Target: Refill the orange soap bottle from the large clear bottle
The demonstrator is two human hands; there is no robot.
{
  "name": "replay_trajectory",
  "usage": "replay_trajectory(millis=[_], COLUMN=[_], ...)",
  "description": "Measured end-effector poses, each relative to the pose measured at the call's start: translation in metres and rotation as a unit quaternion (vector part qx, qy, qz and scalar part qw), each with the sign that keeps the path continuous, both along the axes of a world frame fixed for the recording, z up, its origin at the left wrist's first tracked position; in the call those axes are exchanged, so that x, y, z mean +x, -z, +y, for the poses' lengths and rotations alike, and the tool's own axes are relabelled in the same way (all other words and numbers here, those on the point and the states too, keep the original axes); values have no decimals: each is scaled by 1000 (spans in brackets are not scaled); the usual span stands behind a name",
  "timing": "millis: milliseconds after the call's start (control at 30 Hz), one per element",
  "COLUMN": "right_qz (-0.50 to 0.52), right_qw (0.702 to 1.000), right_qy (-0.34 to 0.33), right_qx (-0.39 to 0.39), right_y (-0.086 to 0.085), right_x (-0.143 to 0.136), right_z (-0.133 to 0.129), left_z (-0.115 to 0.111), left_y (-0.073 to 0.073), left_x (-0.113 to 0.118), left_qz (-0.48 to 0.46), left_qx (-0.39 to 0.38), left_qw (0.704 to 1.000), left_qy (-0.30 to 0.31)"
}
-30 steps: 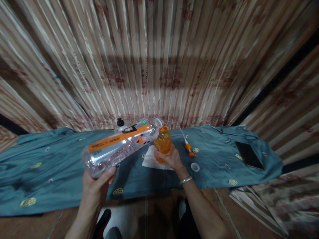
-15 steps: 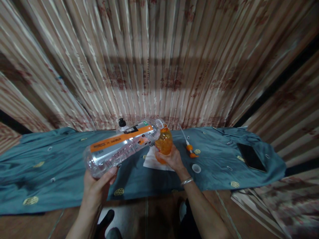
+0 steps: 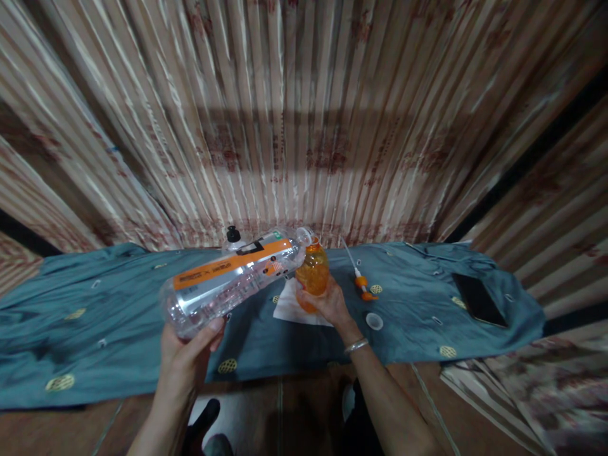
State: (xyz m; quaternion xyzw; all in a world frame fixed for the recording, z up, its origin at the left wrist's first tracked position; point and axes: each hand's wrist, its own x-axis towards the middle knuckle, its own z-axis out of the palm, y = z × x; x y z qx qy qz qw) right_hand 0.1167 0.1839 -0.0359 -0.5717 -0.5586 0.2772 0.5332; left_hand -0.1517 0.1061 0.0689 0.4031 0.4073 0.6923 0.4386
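Observation:
My left hand (image 3: 190, 348) is closed round the base end of a large clear plastic bottle (image 3: 237, 275) with an orange and silver label. The bottle is tilted, its uncapped mouth at the upper right, close against the neck of an orange see-through bottle (image 3: 313, 269). My right hand (image 3: 327, 301) grips that orange bottle low on its body and holds it nearly upright above a white cloth or paper (image 3: 289, 307). Whether the two mouths touch, I cannot tell. To the right lie an orange pump head (image 3: 361, 285) with its long tube and a white cap (image 3: 374, 322).
A blue-green patterned cloth (image 3: 118, 316) covers the long table. Behind the clear bottle stands another bottle with a black top (image 3: 232, 234), partly hidden. A dark phone or tablet (image 3: 479, 299) lies at the right. Striped curtains (image 3: 304, 126) hang close behind the table.

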Motion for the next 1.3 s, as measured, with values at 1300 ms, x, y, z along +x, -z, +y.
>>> replay_trajectory(millis=[1300], right_qz=[-26], right_qw=[999], right_qy=[28], right_qx=[-9], right_y=[7], right_x=[-2], right_z=[1], left_z=[-6], left_y=[-17], left_x=[19], left_qz=[-24], left_qx=[-26], left_qw=[999], left_qy=[-40])
